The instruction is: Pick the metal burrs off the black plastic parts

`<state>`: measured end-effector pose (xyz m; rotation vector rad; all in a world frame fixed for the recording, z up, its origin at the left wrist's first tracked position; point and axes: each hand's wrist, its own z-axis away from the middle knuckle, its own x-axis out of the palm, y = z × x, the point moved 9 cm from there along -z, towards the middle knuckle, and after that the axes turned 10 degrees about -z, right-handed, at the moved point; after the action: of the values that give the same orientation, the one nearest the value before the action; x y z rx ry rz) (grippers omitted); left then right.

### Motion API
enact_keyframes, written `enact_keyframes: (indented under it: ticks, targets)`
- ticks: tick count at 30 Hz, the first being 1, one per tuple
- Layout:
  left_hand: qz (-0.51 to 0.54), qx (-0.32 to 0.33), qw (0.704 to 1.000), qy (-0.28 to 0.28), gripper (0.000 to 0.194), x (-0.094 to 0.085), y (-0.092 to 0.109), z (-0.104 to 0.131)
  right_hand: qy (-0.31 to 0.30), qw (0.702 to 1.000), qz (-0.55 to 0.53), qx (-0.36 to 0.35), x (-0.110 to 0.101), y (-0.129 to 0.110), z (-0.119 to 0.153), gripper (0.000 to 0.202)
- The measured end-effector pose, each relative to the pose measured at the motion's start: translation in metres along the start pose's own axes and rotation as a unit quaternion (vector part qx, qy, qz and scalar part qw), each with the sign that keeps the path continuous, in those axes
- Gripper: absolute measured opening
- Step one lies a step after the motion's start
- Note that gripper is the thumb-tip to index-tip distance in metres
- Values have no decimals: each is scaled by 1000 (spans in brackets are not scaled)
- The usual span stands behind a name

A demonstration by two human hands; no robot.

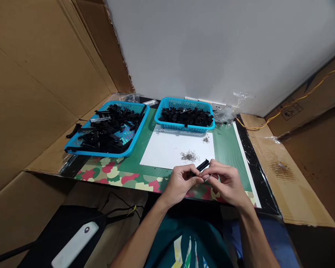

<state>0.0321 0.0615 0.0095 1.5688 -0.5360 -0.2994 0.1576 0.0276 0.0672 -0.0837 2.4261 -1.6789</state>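
Note:
A black plastic part (203, 165) is gripped by my left hand (181, 184), its far end sticking out up and to the right. My right hand (228, 183) pinches a thin metal rod (208, 178) against the near end of the part, and the fingertips of both hands meet there. Just beyond the hands, a pile of small metal pieces (189, 156) lies on a white sheet (164, 149). A smaller pile (206, 140) sits near the sheet's right edge. The fingers hide the near end of the black part.
Two blue baskets hold many black parts: a wide one (141, 131) at the left and a smaller one (184, 127) behind the sheet. Clear plastic bags (225, 114) lie at the back right. Cardboard walls (44, 67) flank the table. A white device (75, 243) is low at the left.

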Motion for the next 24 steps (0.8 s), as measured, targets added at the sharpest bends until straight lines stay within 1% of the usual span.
enact_keyframes:
  ticks: [5, 9, 12, 19, 24]
  targets:
    - [-16, -17, 999, -22, 32, 3, -2, -1, 17, 997, 66, -35, 0, -13, -4, 15]
    - [-3, -36, 998, -44, 37, 5, -2, -1, 20, 991, 121, -60, -2, -19, -5, 14]
    - [1, -55, 997, -47, 39, 5, -4, -1, 12, 986, 152, -74, -1, -19, -5, 14]
    - [-14, -66, 997, -36, 41, 4, -6, -3, 10, 982, 171, -85, -1, -14, -3, 16]
    - [-28, -46, 998, -31, 35, 1, -2, -3, 28, 985, 155, -66, -2, -8, 0, 15]
